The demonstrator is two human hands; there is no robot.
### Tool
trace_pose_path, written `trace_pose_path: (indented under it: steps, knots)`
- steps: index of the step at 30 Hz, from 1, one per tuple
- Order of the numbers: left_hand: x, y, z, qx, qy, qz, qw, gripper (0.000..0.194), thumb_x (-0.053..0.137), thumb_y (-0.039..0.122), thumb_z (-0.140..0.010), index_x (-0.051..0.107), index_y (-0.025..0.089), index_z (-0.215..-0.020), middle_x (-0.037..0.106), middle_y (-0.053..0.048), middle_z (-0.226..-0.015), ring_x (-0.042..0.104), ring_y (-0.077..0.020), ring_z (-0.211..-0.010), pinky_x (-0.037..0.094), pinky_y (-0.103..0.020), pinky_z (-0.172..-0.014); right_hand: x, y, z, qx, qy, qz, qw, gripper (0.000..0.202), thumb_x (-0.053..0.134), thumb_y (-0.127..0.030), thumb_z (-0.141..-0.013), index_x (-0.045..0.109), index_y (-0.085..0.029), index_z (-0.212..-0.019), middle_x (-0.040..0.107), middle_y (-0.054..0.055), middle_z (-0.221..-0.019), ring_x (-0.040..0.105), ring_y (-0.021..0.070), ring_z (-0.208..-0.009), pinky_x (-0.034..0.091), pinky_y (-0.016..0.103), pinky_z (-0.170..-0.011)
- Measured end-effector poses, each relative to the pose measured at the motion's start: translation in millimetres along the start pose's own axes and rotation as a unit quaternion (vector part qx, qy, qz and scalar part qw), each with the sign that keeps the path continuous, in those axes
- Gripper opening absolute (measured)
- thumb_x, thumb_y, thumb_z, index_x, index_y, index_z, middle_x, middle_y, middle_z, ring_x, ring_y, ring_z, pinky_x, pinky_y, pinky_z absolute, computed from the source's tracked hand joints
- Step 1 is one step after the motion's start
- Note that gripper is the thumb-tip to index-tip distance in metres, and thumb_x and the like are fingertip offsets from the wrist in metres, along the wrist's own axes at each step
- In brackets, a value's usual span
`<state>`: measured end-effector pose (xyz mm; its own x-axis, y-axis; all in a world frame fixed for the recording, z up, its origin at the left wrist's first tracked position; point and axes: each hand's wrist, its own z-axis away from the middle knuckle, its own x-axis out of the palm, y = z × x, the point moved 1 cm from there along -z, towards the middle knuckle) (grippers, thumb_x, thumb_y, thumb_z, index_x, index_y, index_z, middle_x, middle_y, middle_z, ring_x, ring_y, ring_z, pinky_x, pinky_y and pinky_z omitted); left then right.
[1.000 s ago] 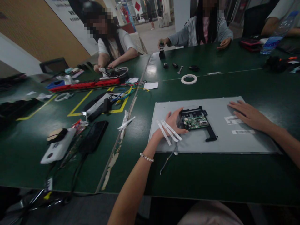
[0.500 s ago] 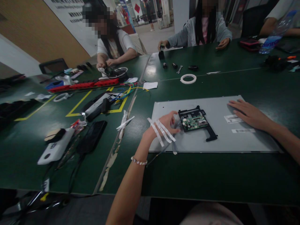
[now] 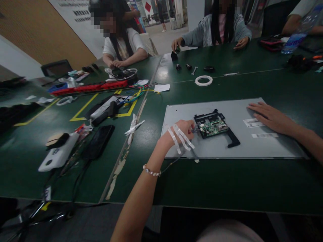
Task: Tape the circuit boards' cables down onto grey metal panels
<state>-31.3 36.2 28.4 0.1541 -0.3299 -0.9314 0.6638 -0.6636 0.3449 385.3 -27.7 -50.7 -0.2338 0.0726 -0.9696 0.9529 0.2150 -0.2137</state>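
Note:
A flat grey metal panel [image 3: 227, 151] lies on the green table. On its middle rests a black plastic frame [image 3: 233, 138] holding a green circuit board [image 3: 214, 127]. My left hand [image 3: 183, 131], with white tape strips [image 3: 183, 138] stuck on its back, is at the frame's left side; its fingers are curled together around something I cannot make out. A thin cable [image 3: 174, 161] hangs under that hand. My right hand [image 3: 270, 116] lies flat on the panel's right part with fingers spread, beside two white labels [image 3: 253, 122].
A white tape roll [image 3: 203, 80], a small wrench [image 3: 194, 70] and black parts lie beyond the panel. At left are a black phone [image 3: 98, 142], a white device [image 3: 59, 153] and a red strip [image 3: 91, 88]. Two people sit across the table.
My left hand's fingers, spread apart before, have closed together near the frame's left edge. The panel and frame appear slightly higher and further right in view. My right hand stays flat on the panel.

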Motion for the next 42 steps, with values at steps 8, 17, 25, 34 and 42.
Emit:
trace_pose_path:
  steps: [8,17,25,34,42]
  knots:
    - [-2.3,7.6,7.7,-0.005,-0.018,-0.018,1.000,0.037,0.055,0.034,-0.074,0.054,0.017,-0.107,0.062,-0.003,-0.071,0.055,-0.0156,-0.058,0.036,-0.026,-0.054,-0.9,-0.6,1.0,0.006,-0.003,-0.005,1.000,0.055,0.026,-0.046,-0.096,0.029,-0.027,-0.148,0.025,0.000,-0.151,0.017,0.0252,-0.140,0.017,0.046,-0.115]
    - [-0.1,5.7,1.4,0.001,0.010,-0.067,0.998,0.029,0.050,0.017,-0.073,0.054,0.018,-0.101,0.062,-0.004,-0.081,0.058,-0.0182,-0.071,0.041,-0.028,-0.064,-1.2,0.3,1.3,0.004,-0.013,0.005,1.000,0.055,0.024,-0.047,-0.097,0.028,-0.027,-0.148,0.023,-0.003,-0.152,0.013,0.0231,-0.141,0.015,0.044,-0.116]
    - [0.3,-7.8,-6.2,0.022,0.078,-0.028,0.996,0.033,0.048,0.012,-0.073,0.059,0.018,-0.103,0.062,-0.002,-0.084,0.055,-0.0127,-0.064,0.044,-0.027,-0.067,1.1,2.8,0.0,0.000,-0.015,0.010,1.000,0.058,0.023,-0.048,-0.095,0.029,-0.025,-0.148,0.023,-0.002,-0.152,0.015,0.0241,-0.141,0.016,0.044,-0.116]
    - [11.3,-14.7,-10.1,0.065,0.143,-0.005,0.988,0.045,0.052,0.032,-0.084,0.049,0.015,-0.126,0.057,-0.012,-0.115,0.057,-0.0233,-0.104,0.045,-0.040,-0.093,1.1,3.5,-1.0,0.006,-0.021,0.011,1.000,0.058,0.023,-0.046,-0.095,0.029,-0.025,-0.149,0.022,-0.003,-0.152,0.013,0.0216,-0.141,0.014,0.041,-0.117]
    - [29.9,-27.6,-13.6,0.100,0.096,0.067,0.988,0.084,0.059,0.053,-0.078,0.023,0.017,-0.146,0.034,-0.018,-0.146,0.031,-0.0327,-0.136,0.029,-0.052,-0.110,-0.2,3.1,-1.2,-0.003,-0.015,0.008,1.000,0.058,0.023,-0.046,-0.096,0.031,-0.023,-0.148,0.023,-0.001,-0.152,0.012,0.0202,-0.141,0.012,0.037,-0.117]
